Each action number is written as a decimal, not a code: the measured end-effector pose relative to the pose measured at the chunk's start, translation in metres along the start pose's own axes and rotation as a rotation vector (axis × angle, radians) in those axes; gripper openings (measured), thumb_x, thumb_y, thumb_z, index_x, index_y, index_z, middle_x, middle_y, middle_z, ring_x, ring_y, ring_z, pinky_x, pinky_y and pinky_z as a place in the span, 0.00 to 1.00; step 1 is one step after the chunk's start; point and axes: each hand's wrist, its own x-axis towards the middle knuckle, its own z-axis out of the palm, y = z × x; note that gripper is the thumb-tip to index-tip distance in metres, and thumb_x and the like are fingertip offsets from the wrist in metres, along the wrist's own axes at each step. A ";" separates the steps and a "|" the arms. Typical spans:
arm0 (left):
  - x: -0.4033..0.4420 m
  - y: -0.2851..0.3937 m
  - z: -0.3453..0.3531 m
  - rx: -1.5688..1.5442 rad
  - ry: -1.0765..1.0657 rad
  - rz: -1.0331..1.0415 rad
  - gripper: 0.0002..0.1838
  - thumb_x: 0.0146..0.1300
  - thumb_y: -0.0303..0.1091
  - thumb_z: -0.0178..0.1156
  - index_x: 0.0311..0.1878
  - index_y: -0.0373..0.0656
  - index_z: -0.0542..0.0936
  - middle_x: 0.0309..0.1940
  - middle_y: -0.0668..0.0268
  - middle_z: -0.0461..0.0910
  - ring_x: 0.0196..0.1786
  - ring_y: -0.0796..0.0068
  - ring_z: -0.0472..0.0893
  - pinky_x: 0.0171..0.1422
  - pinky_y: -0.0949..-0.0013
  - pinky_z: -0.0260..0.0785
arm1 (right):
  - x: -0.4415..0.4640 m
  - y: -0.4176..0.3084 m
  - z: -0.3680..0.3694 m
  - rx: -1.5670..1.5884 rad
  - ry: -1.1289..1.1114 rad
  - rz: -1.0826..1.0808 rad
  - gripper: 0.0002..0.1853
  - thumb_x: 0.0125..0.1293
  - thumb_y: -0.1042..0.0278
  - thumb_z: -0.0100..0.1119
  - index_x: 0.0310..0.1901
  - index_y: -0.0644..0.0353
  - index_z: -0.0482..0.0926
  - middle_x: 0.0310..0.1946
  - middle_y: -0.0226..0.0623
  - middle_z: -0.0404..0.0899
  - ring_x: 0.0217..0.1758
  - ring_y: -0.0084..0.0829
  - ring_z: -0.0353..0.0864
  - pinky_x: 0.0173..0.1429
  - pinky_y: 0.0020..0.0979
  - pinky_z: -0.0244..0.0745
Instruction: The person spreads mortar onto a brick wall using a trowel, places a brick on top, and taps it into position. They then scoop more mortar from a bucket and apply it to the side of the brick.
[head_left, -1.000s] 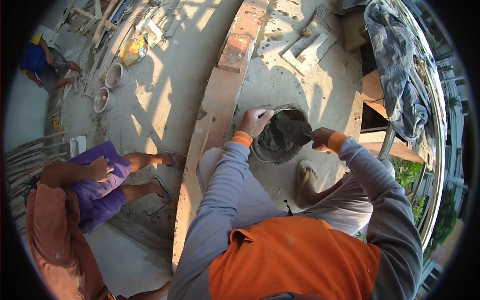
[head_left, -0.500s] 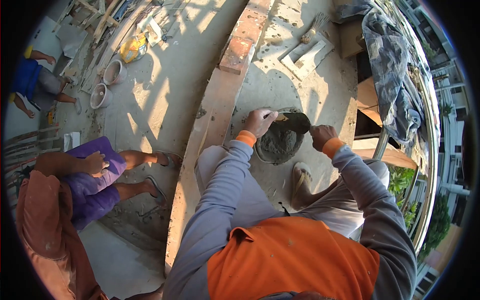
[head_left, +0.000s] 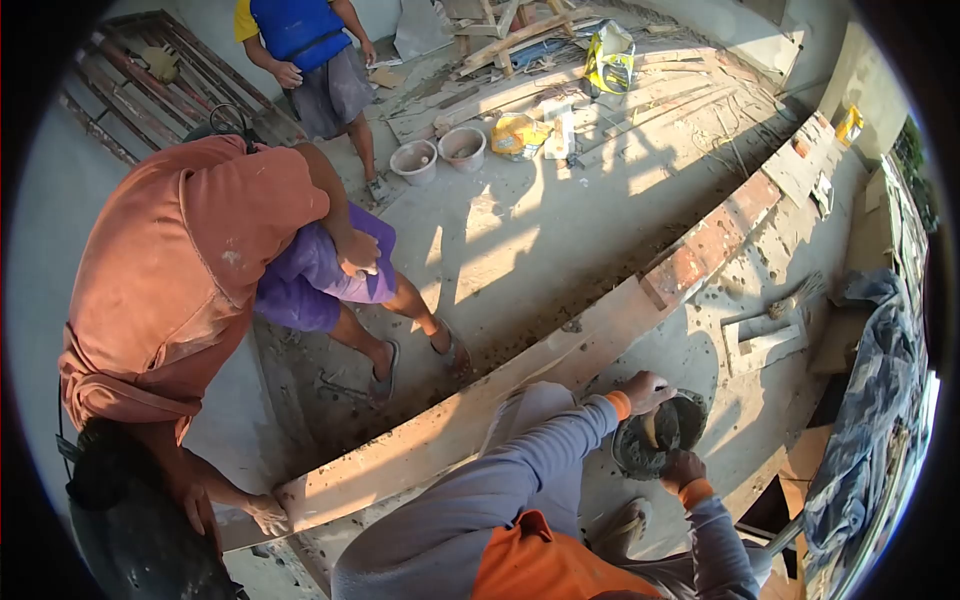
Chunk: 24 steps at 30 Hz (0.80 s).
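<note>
My left hand point(head_left: 648, 392) is closed at the upper left rim of a round bucket point(head_left: 618, 455) of wet grey mortar point(head_left: 640, 455); its fingers seem to grip the rim, though the contact is small to see. At the bucket's lower right, my right hand point(head_left: 683, 470) is wrapped round the handle of a trowel point(head_left: 676, 428), whose dark blade lies over the mortar. The handle is mostly hidden by the fingers. A long plank-like ledge point(head_left: 520, 395) runs diagonally beside the bucket.
A person in a rust shirt point(head_left: 190, 260) leans at left, one hand on the ledge's end. Another person in blue point(head_left: 300, 30) stands behind. Two buckets point(head_left: 462, 148), a yellow bag point(head_left: 518, 135) and scrap wood lie beyond. A wooden frame point(head_left: 765, 342) and brush point(head_left: 797, 297) are at right.
The view has swung left, so the bucket and my hands appear lower and farther right. The person in rust now leans with a hand on the ledge. The trowel blade has tilted.
</note>
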 end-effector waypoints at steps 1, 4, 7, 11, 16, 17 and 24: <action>-0.004 0.008 -0.004 -0.010 -0.017 -0.041 0.26 0.62 0.49 0.56 0.42 0.29 0.80 0.38 0.42 0.80 0.43 0.49 0.81 0.51 0.59 0.70 | 0.007 0.001 0.014 -0.027 -0.117 -0.027 0.13 0.51 0.66 0.55 0.38 0.54 0.83 0.38 0.50 0.82 0.46 0.49 0.81 0.50 0.43 0.76; -0.002 -0.003 0.000 0.050 -0.006 0.013 0.26 0.62 0.49 0.56 0.41 0.29 0.80 0.38 0.41 0.79 0.44 0.48 0.81 0.51 0.58 0.70 | 0.027 0.031 0.033 -0.181 -0.197 0.025 0.13 0.51 0.64 0.55 0.37 0.55 0.84 0.41 0.47 0.82 0.47 0.48 0.81 0.51 0.43 0.76; -0.002 -0.008 0.006 0.043 0.043 0.036 0.25 0.62 0.49 0.56 0.38 0.30 0.80 0.36 0.41 0.80 0.42 0.46 0.80 0.50 0.57 0.70 | 0.006 0.040 -0.014 -0.299 -0.109 0.067 0.10 0.50 0.67 0.57 0.34 0.56 0.84 0.36 0.45 0.84 0.46 0.42 0.83 0.51 0.37 0.76; -0.005 -0.004 0.007 0.019 0.033 0.037 0.24 0.62 0.48 0.56 0.37 0.30 0.80 0.35 0.41 0.79 0.41 0.45 0.80 0.48 0.57 0.70 | 0.008 0.074 0.004 -0.384 0.259 0.086 0.07 0.54 0.67 0.56 0.30 0.54 0.84 0.33 0.40 0.84 0.41 0.39 0.84 0.43 0.37 0.77; -0.006 0.001 0.010 0.043 0.098 0.063 0.23 0.62 0.47 0.56 0.32 0.29 0.79 0.30 0.41 0.78 0.37 0.45 0.79 0.44 0.55 0.69 | 0.029 0.054 0.030 -0.380 -0.201 0.064 0.12 0.50 0.64 0.59 0.36 0.55 0.85 0.38 0.42 0.84 0.45 0.38 0.84 0.50 0.36 0.78; -0.005 0.000 0.009 0.052 0.104 0.065 0.23 0.62 0.47 0.56 0.32 0.29 0.79 0.30 0.41 0.78 0.37 0.45 0.79 0.44 0.55 0.69 | 0.036 0.054 0.037 -0.346 -0.211 0.018 0.14 0.49 0.63 0.59 0.37 0.58 0.84 0.37 0.42 0.84 0.44 0.39 0.84 0.50 0.36 0.78; -0.003 -0.009 0.016 0.037 0.195 0.170 0.22 0.61 0.44 0.58 0.26 0.29 0.77 0.26 0.42 0.76 0.32 0.45 0.77 0.40 0.57 0.68 | 0.035 0.047 0.034 0.370 -0.512 -0.120 0.10 0.52 0.69 0.58 0.30 0.68 0.80 0.18 0.44 0.79 0.18 0.35 0.81 0.23 0.34 0.76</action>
